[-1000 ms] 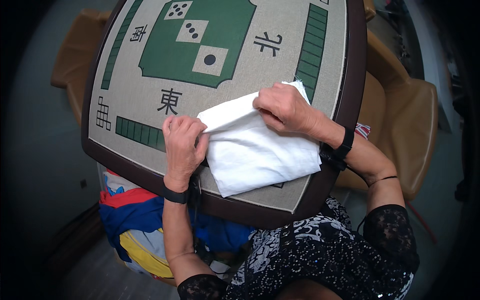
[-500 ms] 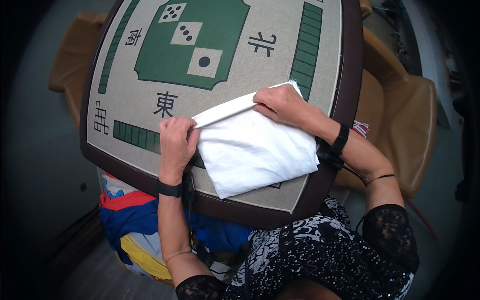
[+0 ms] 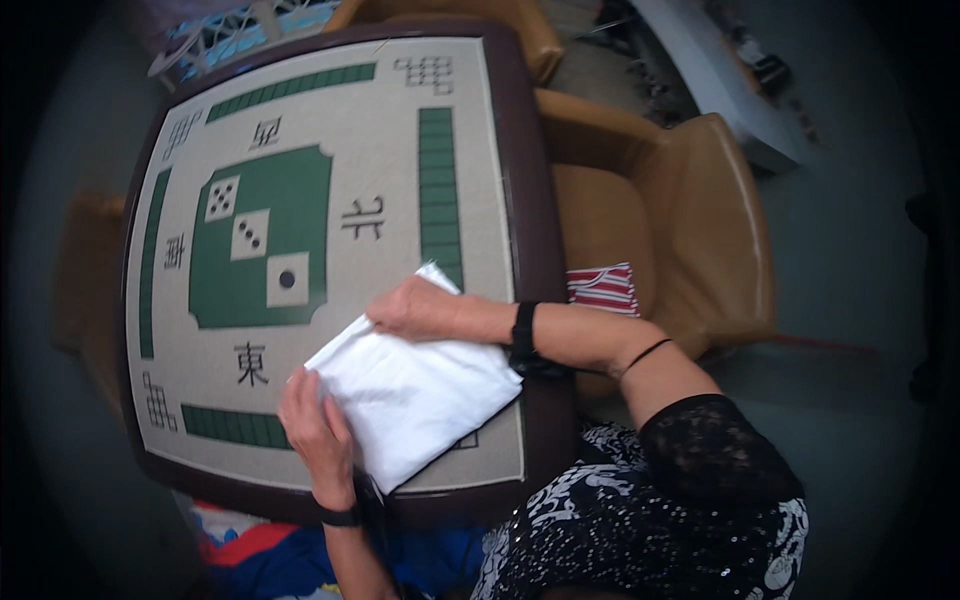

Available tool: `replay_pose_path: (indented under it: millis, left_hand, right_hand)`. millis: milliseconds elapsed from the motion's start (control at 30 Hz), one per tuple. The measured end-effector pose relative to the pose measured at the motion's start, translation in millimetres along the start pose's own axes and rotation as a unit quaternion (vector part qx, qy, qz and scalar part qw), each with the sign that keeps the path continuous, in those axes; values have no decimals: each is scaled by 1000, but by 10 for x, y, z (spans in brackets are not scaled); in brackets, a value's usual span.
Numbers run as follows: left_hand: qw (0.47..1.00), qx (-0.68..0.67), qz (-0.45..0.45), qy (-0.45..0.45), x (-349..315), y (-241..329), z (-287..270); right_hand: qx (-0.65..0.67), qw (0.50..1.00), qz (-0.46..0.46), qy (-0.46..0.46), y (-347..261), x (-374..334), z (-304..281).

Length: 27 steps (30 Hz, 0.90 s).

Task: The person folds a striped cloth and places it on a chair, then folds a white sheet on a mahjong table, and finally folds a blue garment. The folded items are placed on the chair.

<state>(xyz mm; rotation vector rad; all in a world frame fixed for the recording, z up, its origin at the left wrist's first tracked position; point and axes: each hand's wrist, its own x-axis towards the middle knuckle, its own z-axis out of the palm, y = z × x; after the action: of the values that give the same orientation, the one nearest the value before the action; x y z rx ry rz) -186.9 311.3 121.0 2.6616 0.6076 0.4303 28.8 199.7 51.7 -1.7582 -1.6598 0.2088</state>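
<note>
- We see a white cloth (image 3: 425, 395) lying folded and a little wrinkled on the surface of a table (image 3: 540, 230), close to its near right corner.
- We find the right hand (image 3: 420, 310) clenched on the cloth's far edge, fingers curled over the fold; a frayed corner pokes out just beyond the knuckles.
- We see the left hand (image 3: 318, 430) at the cloth's left corner, fingers slightly bent; we cannot tell whether it pinches the cloth.
- Most of the cloth spreads between the two hands and toward us, its lowest corner near the near edge of the surface.
- Beyond the right edge of the surface we see a tan chair (image 3: 700, 215) with a striped red-and-white item (image 3: 603, 288) on its seat.
</note>
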Motion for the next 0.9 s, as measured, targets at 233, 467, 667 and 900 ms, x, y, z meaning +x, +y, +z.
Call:
replay_pose_path:
  millis: [233,467,667,900]
  left_hand:
    - [977,78,-4,-200,-117,240,250]
    - [970,126,-45,-205,-245,176,352]
    - [977,115,-24,-178,-243,171,429]
    - [984,105,-24,-141,-287,116,496]
  right_hand:
    - [28,999,29,1,-78,-2,-100]
    - [4,1000,-8,11,22,-1,-121]
    - [-179,980,10,87,394,-107,-254]
    - [-11,995,42,84,-665,-117,-152]
